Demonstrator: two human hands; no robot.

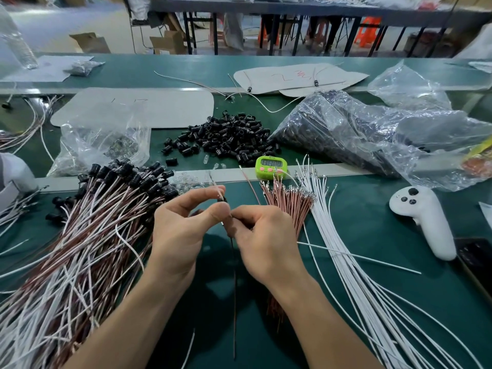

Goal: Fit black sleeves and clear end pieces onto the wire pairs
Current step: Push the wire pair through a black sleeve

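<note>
Just in front of the green timer (271, 167), our left hand (186, 225) and right hand (266, 243) both pinched one wire pair (234, 288), presumably steadying its tip for a black sleeve (224, 199). The loose sleeves (229, 134) lay behind the timer, within reach. We could read neither the timer digits nor the scrawl on the cardboard (292, 75).

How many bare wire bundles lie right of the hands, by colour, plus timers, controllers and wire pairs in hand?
Brown wire bundle: 1
White wire bundle: 1
Green timer: 1
White controller: 1
Wire pair pinched by left hand and right hand: 1
Total: 5
</note>
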